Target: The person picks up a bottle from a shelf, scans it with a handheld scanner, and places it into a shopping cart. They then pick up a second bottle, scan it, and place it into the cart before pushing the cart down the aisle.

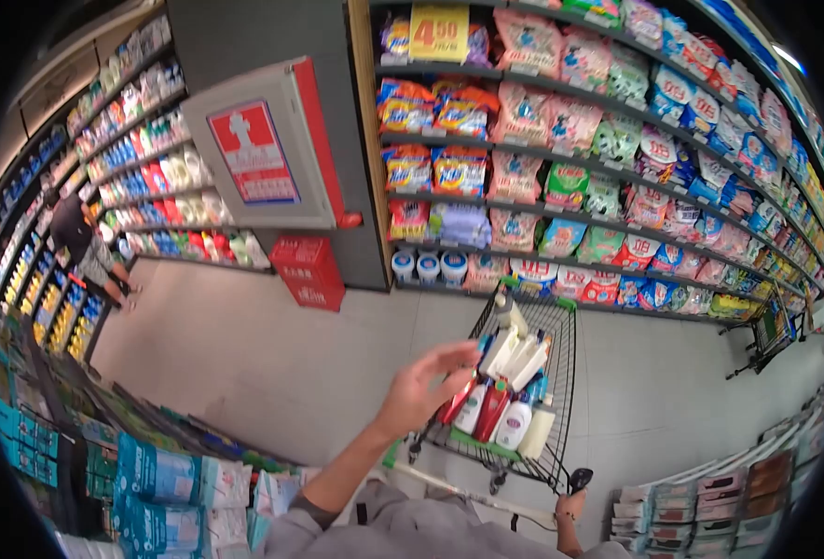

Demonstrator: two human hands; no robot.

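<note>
My left hand is raised above the near left side of the shopping cart, its fingers apart with nothing between them. At the cart's right end, my right hand is closed around the handle, beside a black fitting. Several bottles lie in the cart: cream ones, a red one and white ones. A pale bottle is near the far end.
Shelves of detergent bags rise ahead. A red box stands by the dark pillar. Another person bends at the left shelves. Another cart is at right. Packaged goods line the near left.
</note>
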